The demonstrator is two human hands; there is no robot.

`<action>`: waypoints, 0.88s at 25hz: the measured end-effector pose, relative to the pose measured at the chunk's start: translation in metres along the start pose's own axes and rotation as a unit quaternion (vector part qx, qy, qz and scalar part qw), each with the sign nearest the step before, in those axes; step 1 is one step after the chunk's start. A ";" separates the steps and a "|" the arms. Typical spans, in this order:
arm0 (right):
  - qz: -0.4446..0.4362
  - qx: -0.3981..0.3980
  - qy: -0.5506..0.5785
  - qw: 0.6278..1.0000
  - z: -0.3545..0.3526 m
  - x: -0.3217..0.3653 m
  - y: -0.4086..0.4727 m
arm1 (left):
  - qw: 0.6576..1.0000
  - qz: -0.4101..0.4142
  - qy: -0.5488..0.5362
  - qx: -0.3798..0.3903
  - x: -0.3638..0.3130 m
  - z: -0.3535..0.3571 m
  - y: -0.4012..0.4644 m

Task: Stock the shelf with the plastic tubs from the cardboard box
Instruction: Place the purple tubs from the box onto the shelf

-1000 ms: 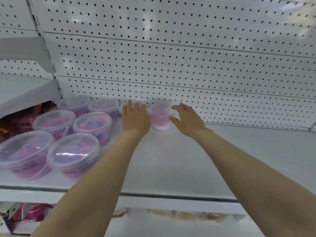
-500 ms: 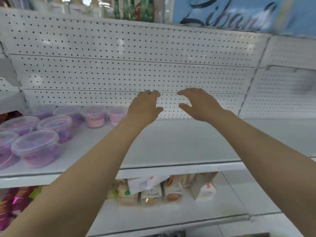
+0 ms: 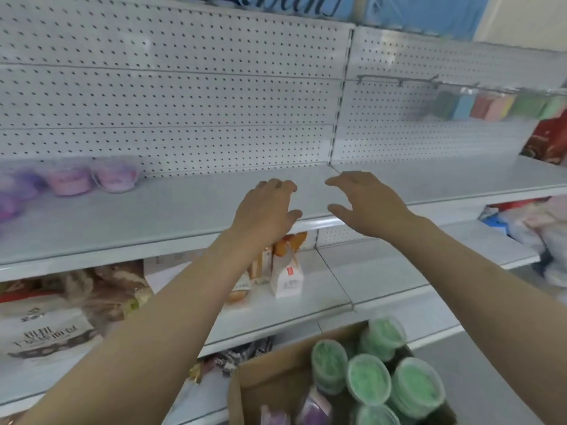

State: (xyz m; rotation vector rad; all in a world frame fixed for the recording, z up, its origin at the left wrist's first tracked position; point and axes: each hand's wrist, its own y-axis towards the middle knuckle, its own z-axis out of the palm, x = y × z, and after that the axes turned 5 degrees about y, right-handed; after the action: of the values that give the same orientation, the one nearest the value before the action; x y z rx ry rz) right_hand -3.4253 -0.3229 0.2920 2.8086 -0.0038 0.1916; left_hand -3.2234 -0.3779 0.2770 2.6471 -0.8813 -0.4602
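Note:
My left hand (image 3: 267, 210) and my right hand (image 3: 368, 204) hover side by side in front of the white shelf (image 3: 184, 210), fingers spread, holding nothing. Pink and purple plastic tubs (image 3: 89, 179) stand at the shelf's far left, against the pegboard. At the bottom of the view is an open cardboard box (image 3: 270, 375), with several green-filled tubs (image 3: 368, 378) and some purple ones (image 3: 313, 409) inside. Both hands are well above the box.
The shelf below holds a small white carton (image 3: 287, 277) and, at left, bagged goods (image 3: 61, 311). Coloured packs (image 3: 497, 105) hang from a peg rail at upper right. More bags (image 3: 537, 222) lie at the far right.
Both hands have drawn back from the pink tubs at the shelf's rear and now hang free. The view has swung right and down, bringing the cardboard box into sight.

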 end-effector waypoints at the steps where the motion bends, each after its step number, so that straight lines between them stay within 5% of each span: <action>1: 0.011 0.011 0.009 1.000 0.009 -0.011 -0.012 | 1.000 0.004 -0.004 0.014 -0.008 0.015 -0.003; 11: 0.190 0.178 0.117 0.959 0.175 -0.093 -0.110 | 0.972 0.006 -0.033 0.232 -0.027 0.205 -0.044; 16: 0.320 0.301 0.179 0.880 0.291 -0.099 -0.178 | 0.930 -0.036 -0.076 0.357 0.008 0.326 -0.106; 22: 0.464 0.337 0.295 0.764 0.393 -0.062 -0.228 | 0.848 -0.210 -0.102 0.477 0.051 0.422 -0.193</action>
State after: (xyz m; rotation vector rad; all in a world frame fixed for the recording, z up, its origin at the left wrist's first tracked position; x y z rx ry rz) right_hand -3.4291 -0.2342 -0.1576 2.9335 -1.4453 1.5588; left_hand -3.2504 -0.3424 -0.1879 3.8173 -0.6698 -0.4895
